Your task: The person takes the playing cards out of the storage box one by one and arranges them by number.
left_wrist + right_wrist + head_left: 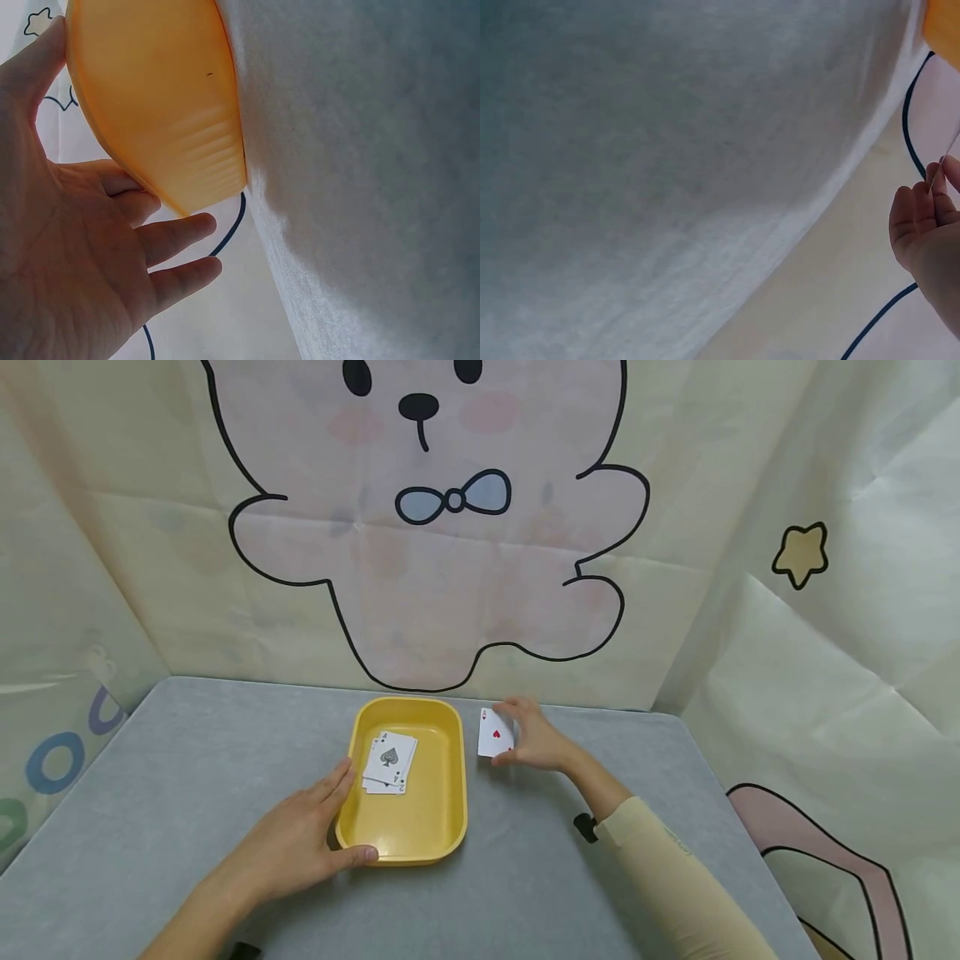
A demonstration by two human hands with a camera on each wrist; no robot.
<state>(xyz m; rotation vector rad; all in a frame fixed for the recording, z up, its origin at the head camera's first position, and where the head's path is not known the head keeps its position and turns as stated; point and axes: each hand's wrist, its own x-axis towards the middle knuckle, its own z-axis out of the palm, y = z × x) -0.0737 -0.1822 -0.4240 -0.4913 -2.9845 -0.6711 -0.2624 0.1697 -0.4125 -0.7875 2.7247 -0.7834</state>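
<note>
My right hand (531, 737) pinches an ace of hearts playing card (489, 739) by its right side, beside the yellow tray's (408, 831) far right part. In the right wrist view that card (945, 154) shows edge-on, as a thin line between thumb and fingers. Inside the tray, toward its left wall, an ace of spades (388, 754) lies face up over at least one other card (385, 788). My left hand (300, 831) spans the tray's near left corner, fingers against the left rim and thumb on the near rim. Its ring and little fingers extend free in the left wrist view.
A grey cloth-covered table (225, 760) carries the tray. Behind it hangs a pale curtain (465, 593) with a cartoon animal, and more printed fabric (825, 693) closes off the right side. A dark strap (586, 827) sits at the right wrist.
</note>
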